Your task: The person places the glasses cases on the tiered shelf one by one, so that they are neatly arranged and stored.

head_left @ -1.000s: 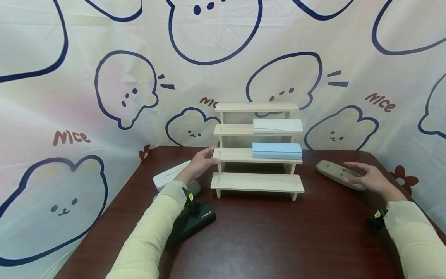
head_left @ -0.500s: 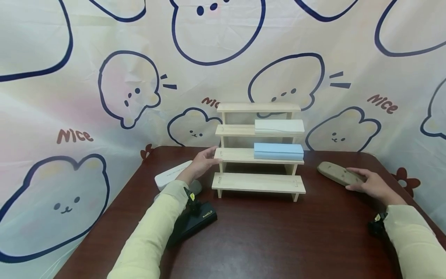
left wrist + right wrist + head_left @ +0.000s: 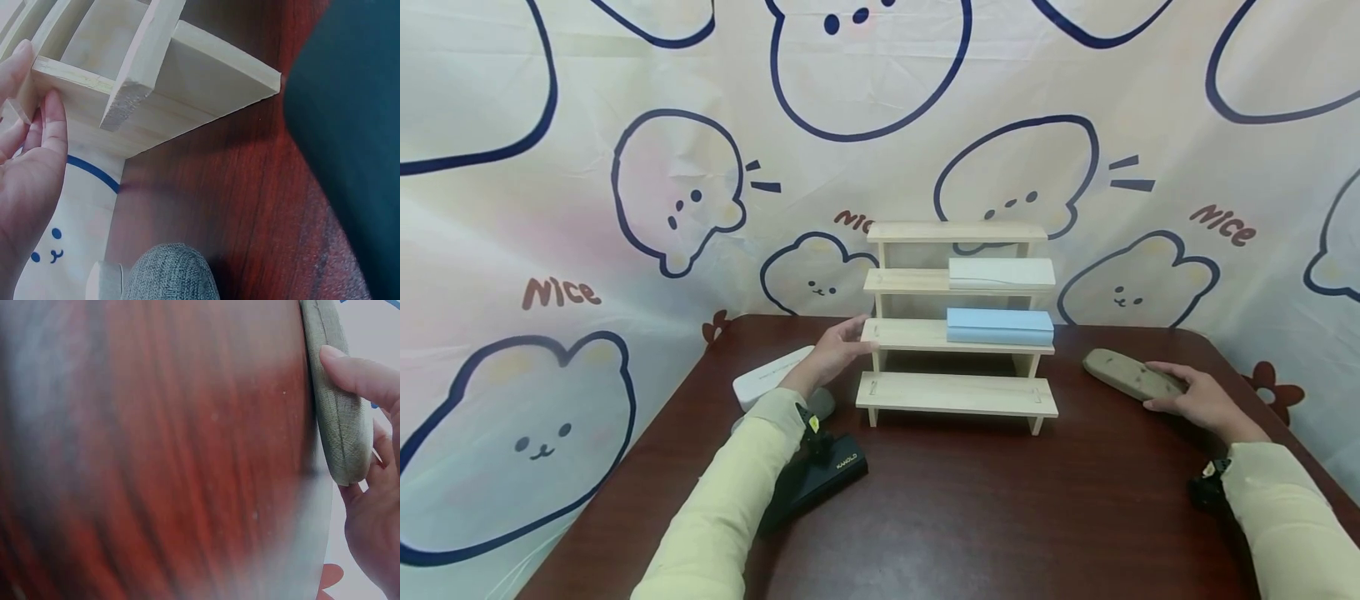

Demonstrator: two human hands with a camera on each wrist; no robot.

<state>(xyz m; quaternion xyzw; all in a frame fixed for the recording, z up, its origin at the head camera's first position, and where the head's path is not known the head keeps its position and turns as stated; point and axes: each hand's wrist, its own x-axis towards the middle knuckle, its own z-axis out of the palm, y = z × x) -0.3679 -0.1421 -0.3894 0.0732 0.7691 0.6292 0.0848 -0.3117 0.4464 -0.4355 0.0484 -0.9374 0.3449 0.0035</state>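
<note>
A pale wooden stand [image 3: 957, 392] with several stepped shelves stands at the back of the table. My left hand [image 3: 831, 354] holds the left end of its second shelf from the bottom, thumb and fingers around the board in the left wrist view. On the right, my right hand [image 3: 1206, 400] grips the near end of a khaki fabric glasses case [image 3: 1123, 373]. In the right wrist view the thumb lies on one side of this case [image 3: 337, 419], other fingers partly hidden behind. A blue oblong case [image 3: 1000, 327] and a white one [image 3: 1002, 273] lie on the right halves of the middle shelves.
Left of the stand lie a white case [image 3: 767, 377] and a grey fabric case [image 3: 170, 275], partly behind the left arm. A black case [image 3: 838, 471] with gold lettering lies nearer, partly under the left forearm. A printed cloth [image 3: 662, 75] hangs behind the dark wooden table [image 3: 1000, 517].
My right hand has closed its thumb and fingers on the near end of the khaki glasses case. The left hand keeps its place on the stand, and the head view has shifted slightly.
</note>
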